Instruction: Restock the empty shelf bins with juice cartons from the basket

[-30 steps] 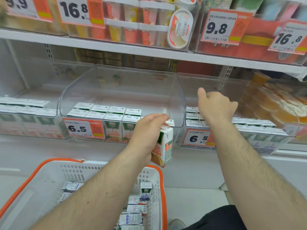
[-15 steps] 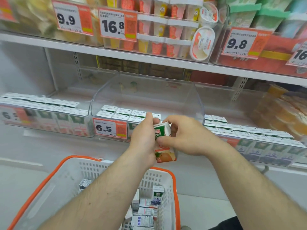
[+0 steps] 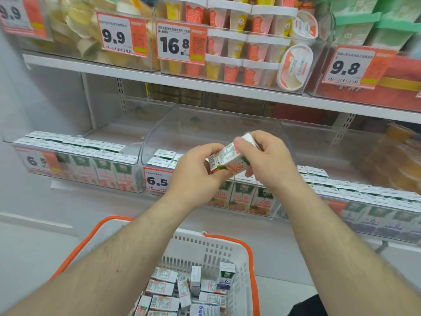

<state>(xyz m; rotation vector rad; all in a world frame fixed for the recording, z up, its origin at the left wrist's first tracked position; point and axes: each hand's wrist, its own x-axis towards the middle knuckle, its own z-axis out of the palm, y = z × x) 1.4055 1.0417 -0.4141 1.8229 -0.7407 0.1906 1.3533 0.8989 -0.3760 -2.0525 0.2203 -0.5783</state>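
Note:
A small white juice carton with green and orange print is tilted on its side in front of the middle clear bin. My left hand grips its lower end and my right hand pinches its upper end. The middle bin holds rows of the same cartons at its front, with empty room behind. Below, the white basket with an orange rim holds several loose cartons.
A clear bin on the left and another on the right hold rows of cartons. A 6.5 price tag hangs on the middle bin. The shelf above carries cups and tubs with price tags.
My right hand came back from the right bin and took hold of the carton's top. Both hands have raised the carton and tipped it sideways. The view has shifted right and closer.

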